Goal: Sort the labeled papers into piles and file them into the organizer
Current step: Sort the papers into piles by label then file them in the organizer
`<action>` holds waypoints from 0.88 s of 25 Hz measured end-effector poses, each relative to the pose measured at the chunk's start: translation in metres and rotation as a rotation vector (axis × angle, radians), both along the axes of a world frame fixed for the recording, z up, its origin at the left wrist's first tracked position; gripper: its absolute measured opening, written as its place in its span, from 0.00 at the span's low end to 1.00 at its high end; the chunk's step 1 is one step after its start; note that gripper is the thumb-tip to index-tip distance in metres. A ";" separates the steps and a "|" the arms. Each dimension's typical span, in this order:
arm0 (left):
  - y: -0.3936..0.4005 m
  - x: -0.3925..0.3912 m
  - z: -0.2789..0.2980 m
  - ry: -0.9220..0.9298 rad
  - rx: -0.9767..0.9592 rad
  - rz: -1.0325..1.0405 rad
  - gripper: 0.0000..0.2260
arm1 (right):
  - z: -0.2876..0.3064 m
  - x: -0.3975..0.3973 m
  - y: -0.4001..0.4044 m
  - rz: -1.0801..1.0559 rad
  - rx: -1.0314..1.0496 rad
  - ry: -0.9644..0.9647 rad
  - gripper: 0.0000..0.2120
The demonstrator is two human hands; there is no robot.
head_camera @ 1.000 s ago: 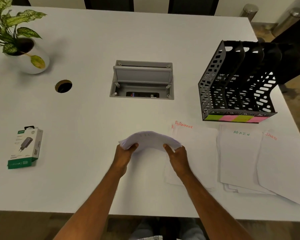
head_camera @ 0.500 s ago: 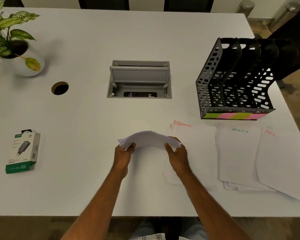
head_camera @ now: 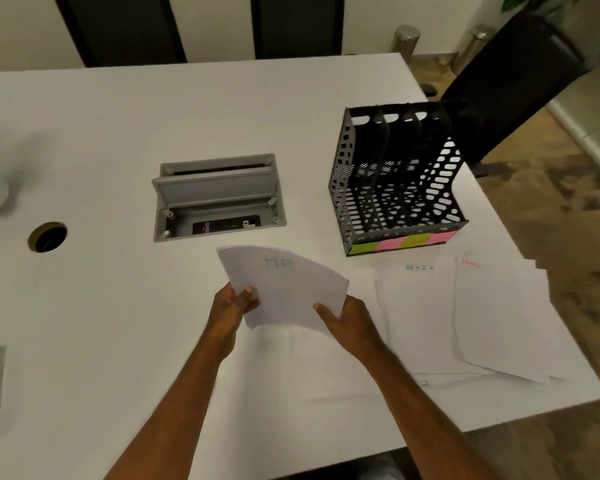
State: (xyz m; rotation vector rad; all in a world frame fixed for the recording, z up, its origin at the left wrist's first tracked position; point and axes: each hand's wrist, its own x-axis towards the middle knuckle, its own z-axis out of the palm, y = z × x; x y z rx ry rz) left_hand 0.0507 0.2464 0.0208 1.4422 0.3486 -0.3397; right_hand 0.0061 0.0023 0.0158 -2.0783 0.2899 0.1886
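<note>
Head view showed the left hand and right hand each pinching a lower corner of the HR stack, raised above the table near its front edge.

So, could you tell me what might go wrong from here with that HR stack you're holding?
The HR stack is bowed and fanned between the left hand and right hand, so sheets could slip loose. It hangs above a pile on the table, risking mixing. The organizer slots look narrow; curved sheets might catch.
</note>
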 end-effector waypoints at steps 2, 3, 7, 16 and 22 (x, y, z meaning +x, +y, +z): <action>-0.035 0.027 0.005 0.008 0.013 -0.127 0.13 | 0.008 0.003 -0.039 -0.020 -0.008 0.009 0.20; -0.050 0.038 0.007 0.006 0.012 -0.167 0.14 | 0.012 0.004 -0.054 -0.021 -0.025 0.000 0.19; -0.124 0.076 0.010 -0.020 -0.002 -0.090 0.08 | 0.031 0.016 -0.116 0.042 -0.087 -0.154 0.13; -0.214 0.132 -0.017 0.059 0.146 0.261 0.07 | 0.048 0.103 -0.198 -0.458 0.018 -0.445 0.15; -0.253 0.151 -0.037 0.205 0.242 0.155 0.10 | 0.043 0.183 -0.177 -0.487 0.081 -0.481 0.20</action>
